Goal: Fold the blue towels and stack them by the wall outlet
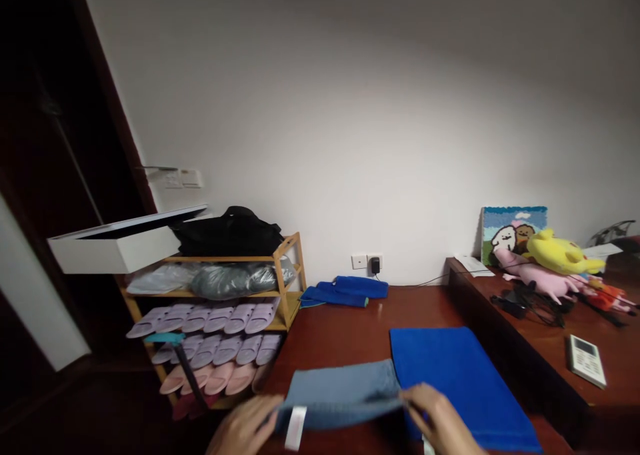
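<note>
A blue-grey cloth [345, 383] with a white tag is at the bottom centre, its near edge lifted over the red-brown table. My left hand [247, 423] pinches the left end of that edge. At the right end, my right hand [434, 411] grips the same edge between thumb and fingers. A bright blue cloth [457, 381] lies flat on the table, just beyond and beside my right hand. Several smaller blue cloths [345, 291] rest near the wall.
Left of the table [320, 338] stands a wooden rack [279, 275] with slippers, a black bag and a white box [120, 251]. On the raised surface at right are plush toys [560, 253], cables and a white remote [587, 360].
</note>
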